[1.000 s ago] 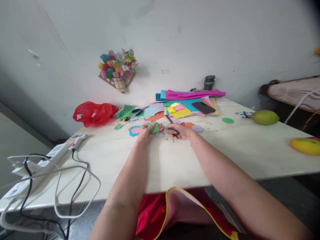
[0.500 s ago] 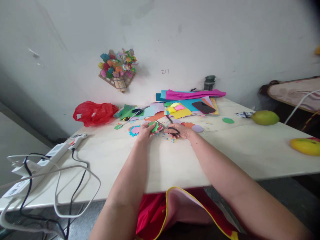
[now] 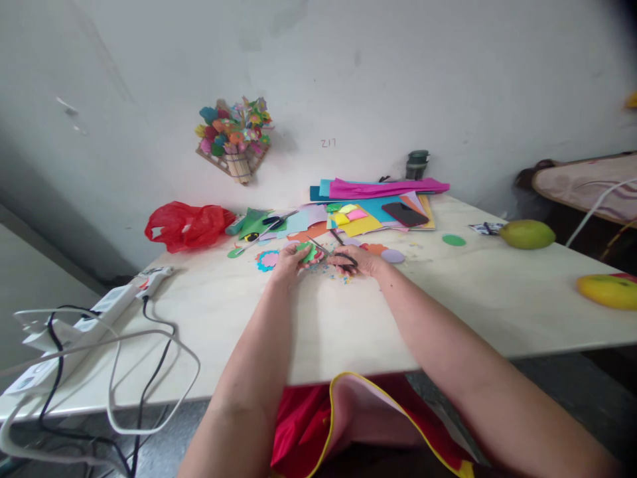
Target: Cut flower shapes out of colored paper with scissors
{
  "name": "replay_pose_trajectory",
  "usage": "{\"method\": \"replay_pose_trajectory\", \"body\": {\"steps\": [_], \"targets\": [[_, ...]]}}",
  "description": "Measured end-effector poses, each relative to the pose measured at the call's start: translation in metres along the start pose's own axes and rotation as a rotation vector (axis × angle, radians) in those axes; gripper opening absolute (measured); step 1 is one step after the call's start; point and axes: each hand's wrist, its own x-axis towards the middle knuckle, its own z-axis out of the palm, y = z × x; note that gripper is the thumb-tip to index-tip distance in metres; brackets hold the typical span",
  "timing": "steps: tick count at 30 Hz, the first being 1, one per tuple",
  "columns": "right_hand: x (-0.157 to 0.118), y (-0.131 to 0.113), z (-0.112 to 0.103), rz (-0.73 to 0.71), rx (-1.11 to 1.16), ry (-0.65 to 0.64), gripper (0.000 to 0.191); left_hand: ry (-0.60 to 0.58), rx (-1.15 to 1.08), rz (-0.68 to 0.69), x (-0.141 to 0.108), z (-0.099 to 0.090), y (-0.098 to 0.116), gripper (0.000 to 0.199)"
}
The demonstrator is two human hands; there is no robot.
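Observation:
Pinched in my left hand [image 3: 290,260] is a green paper cutout [image 3: 309,253], with a bit of red showing at its edge. My right hand [image 3: 362,259] grips a pair of scissors [image 3: 347,260] by the dark handles, and the blades point left at the green paper. Small coloured paper scraps [image 3: 343,277] lie on the table below the scissors. To the left of my left hand rests a blue scalloped cutout with a pink middle [image 3: 267,260]. A lilac paper circle [image 3: 393,255] lies just beyond my right hand.
Coloured paper sheets [image 3: 365,226] and a phone [image 3: 405,214] lie at the back. A red plastic bag [image 3: 186,226] sits back left, near a second pair of scissors [image 3: 273,222]. Power strips [image 3: 74,338] with cables occupy the left; mangoes [image 3: 527,234] lie right.
The green paper has turned slightly in my left hand, and its face shows a little more. Both arms stay in nearly the same place.

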Motion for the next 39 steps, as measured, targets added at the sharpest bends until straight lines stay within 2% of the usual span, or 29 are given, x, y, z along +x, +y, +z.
{"method": "replay_pose_trajectory", "body": {"steps": [10, 21, 39], "targets": [[-0.0020, -0.0042, 0.0018, 0.002, -0.026, 0.005, 0.028, -0.030, 0.012, 0.007, -0.0011, 0.0009, 0.0013, 0.037], [-0.0004, -0.0019, 0.0011, -0.001, -0.024, 0.007, 0.025, -0.054, 0.004, -0.057, 0.0023, -0.0040, -0.0037, 0.038], [-0.0019, -0.0072, 0.0042, 0.013, -0.037, 0.004, 0.029, -0.017, -0.032, -0.026, -0.0002, 0.0002, -0.0010, 0.035]]}}
